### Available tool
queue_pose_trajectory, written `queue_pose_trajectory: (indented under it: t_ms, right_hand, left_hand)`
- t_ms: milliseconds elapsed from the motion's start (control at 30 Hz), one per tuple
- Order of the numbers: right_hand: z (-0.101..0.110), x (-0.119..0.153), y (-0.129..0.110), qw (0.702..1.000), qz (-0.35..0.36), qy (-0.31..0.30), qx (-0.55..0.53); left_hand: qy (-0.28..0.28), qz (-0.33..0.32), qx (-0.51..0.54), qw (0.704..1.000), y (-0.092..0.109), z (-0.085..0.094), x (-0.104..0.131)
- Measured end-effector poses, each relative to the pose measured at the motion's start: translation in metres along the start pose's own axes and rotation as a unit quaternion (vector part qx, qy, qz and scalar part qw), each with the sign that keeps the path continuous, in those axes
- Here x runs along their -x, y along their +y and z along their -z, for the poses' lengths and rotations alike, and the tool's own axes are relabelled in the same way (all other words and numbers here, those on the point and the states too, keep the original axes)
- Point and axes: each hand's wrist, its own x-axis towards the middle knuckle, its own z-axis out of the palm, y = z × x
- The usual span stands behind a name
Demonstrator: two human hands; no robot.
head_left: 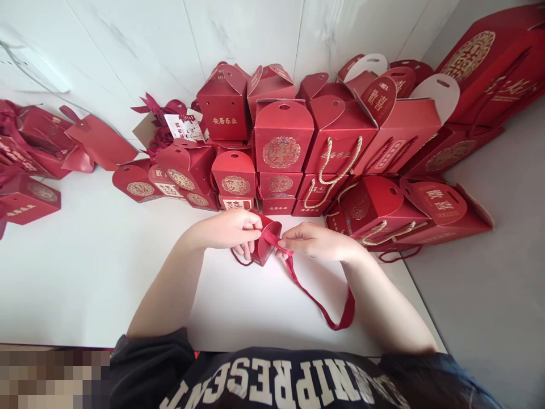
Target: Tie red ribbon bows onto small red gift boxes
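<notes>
A small red gift box [264, 254] is between my hands above the white table. My left hand [234, 230] is closed on its left side, the fingers curled over the edge of the box. Pinched between the thumb and fingers of my right hand [313, 241] is a dark red ribbon [313, 298], which runs across the top of the box. Its long tail loops down onto the table by my right forearm. A thin red cord [239, 260] hangs from the box's left side. Part of the box is hidden behind my fingers.
Stacked red gift boxes [284, 136] stand along the tiled wall, several with gold rope handles [340, 162]. Larger red boxes [477, 62] lean in the right corner. Ribboned boxes [32, 199] and a red tag [101, 139] lie at the left of the white table [106, 261].
</notes>
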Motion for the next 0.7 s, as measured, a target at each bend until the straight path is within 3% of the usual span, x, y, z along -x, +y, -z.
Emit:
queue_pose_trajectory:
  t_ms: [67, 133, 233, 400, 500, 600, 700]
  right_hand:
    - [0.000, 0.000, -0.001, 0.998, -0.009, 0.052, 0.038]
    - [0.000, -0.001, -0.002, 0.985, -0.013, 0.154, 0.073]
    - [-0.003, -0.009, -0.004, 0.962, 0.042, 0.264, 0.062]
    - [-0.008, -0.032, -0.007, 0.966, 0.142, 0.199, -0.081]
    - [-0.007, -0.042, -0.011, 0.953, 0.161, 0.210, -0.144]
    - [-0.006, -0.046, -0.017, 0.934, 0.184, 0.239, -0.192]
    - [-0.009, -0.049, -0.019, 0.936, 0.188, 0.241, -0.176]
  left_hand:
    - [0.034, -0.014, -0.013, 0.999, -0.001, 0.001, 0.001]
    - [0.100, -0.041, -0.030, 0.994, 0.000, 0.001, 0.005]
    - [0.206, -0.100, -0.071, 0.971, 0.005, 0.000, 0.012]
    - [0.291, -0.171, -0.123, 0.933, 0.010, -0.003, 0.023]
    - [0.298, -0.131, -0.171, 0.930, 0.004, -0.004, 0.028]
    - [0.254, -0.051, -0.232, 0.938, -0.008, -0.005, 0.026]
    - [0.206, -0.001, -0.225, 0.952, -0.016, -0.001, 0.022]
